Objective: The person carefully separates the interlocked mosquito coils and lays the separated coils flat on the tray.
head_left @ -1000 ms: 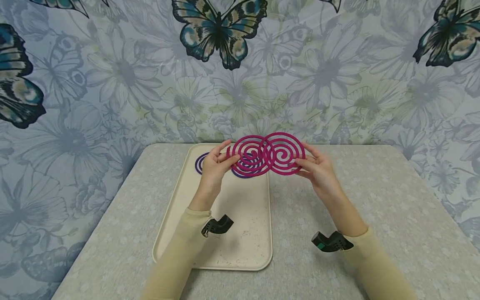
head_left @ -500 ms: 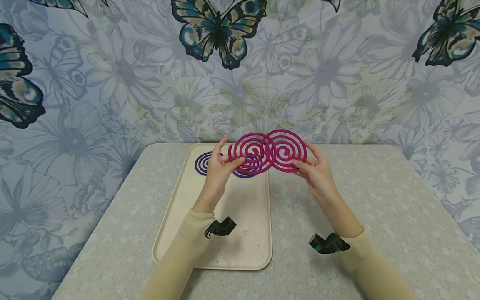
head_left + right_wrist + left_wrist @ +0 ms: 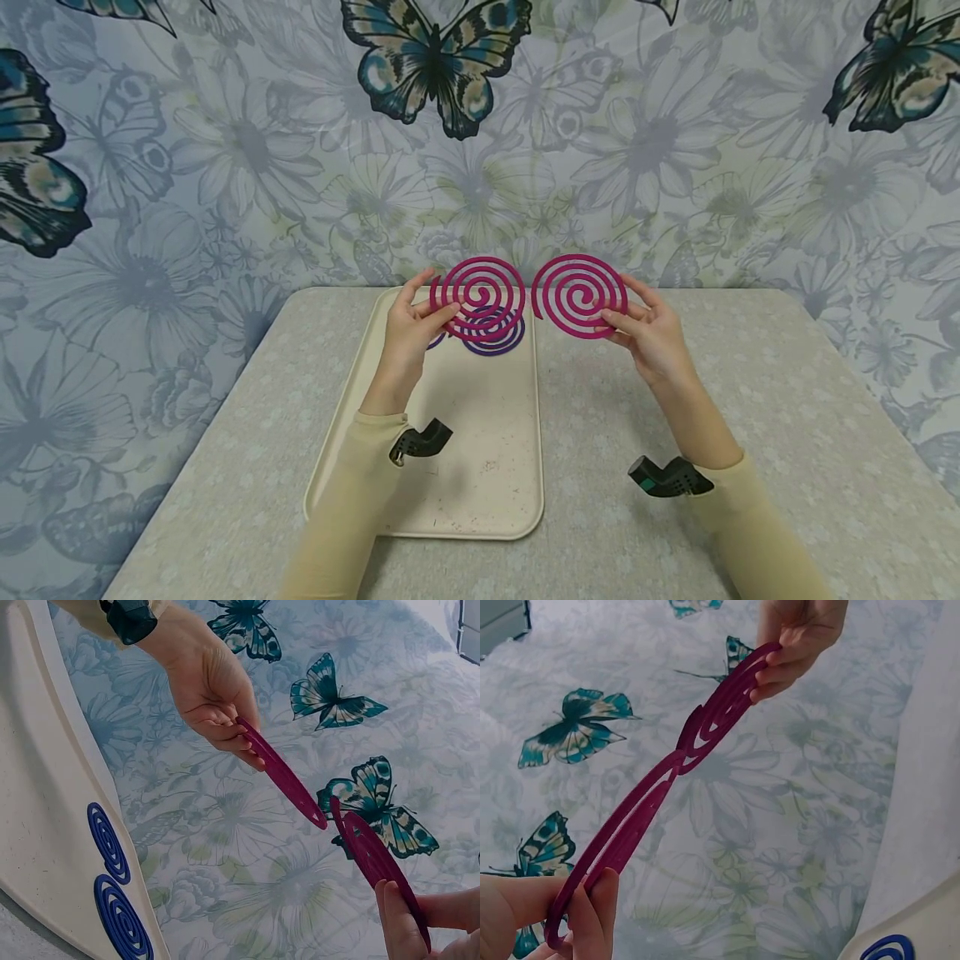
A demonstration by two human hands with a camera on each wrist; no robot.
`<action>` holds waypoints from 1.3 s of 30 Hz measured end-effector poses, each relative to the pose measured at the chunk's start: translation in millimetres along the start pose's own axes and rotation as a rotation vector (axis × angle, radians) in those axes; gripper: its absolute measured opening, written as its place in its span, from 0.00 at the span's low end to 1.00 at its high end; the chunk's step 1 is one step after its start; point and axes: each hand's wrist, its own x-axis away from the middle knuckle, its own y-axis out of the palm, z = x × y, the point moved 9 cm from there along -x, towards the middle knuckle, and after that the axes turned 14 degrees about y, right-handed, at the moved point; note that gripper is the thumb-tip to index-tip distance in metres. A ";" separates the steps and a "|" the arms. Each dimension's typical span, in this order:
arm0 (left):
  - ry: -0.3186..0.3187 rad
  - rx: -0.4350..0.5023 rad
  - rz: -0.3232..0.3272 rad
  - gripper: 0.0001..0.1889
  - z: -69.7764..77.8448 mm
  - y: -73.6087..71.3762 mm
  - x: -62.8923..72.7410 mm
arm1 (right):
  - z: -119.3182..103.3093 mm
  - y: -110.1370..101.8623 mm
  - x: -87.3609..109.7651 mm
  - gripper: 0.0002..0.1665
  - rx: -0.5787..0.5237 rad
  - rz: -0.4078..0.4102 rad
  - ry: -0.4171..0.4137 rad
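Two magenta mosquito coils are held up side by side over the table's far part. My left hand (image 3: 405, 343) pinches the left coil (image 3: 481, 295) at its outer edge, thumb in front and fingers behind. The right coil (image 3: 581, 295) is gripped the same way by my right hand (image 3: 652, 340). A narrow gap separates the two coils in the head view. From the right wrist, the left coil (image 3: 285, 776) and right coil (image 3: 375, 855) appear edge-on, tips close together. Beneath the left coil lie blue-purple coils (image 3: 492, 352), partly hidden by it and my left hand.
A cream tray (image 3: 465, 433) with small dark crumbs sits left of centre on the grey patterned table (image 3: 750, 392). Two blue coils (image 3: 124, 919) show on it in the right wrist view. A butterfly-print wall covering (image 3: 645, 183) rises behind the table.
The two magenta coils, overlapping and interlaced earlier, have come apart. My left hand has moved left and my right hand slightly right, each with its coil.
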 end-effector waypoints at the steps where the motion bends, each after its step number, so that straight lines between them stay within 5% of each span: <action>1: -0.006 -0.004 -0.005 0.33 -0.7 -0.2 -0.2 | -0.2 -0.1 0.3 0.42 0.001 0.001 0.001; 11: -0.077 -0.058 -0.049 0.33 -20.5 -7.7 5.6 | 9.9 8.3 0.6 0.39 0.066 0.007 0.036; 27: -0.181 -0.273 0.031 0.32 -86.0 -94.3 51.0 | 32.9 18.3 -7.1 0.37 0.176 -0.018 0.068; 39: -0.170 -0.444 0.054 0.30 -99.6 -123.9 55.8 | 57.0 23.1 -16.5 0.38 0.264 0.021 0.105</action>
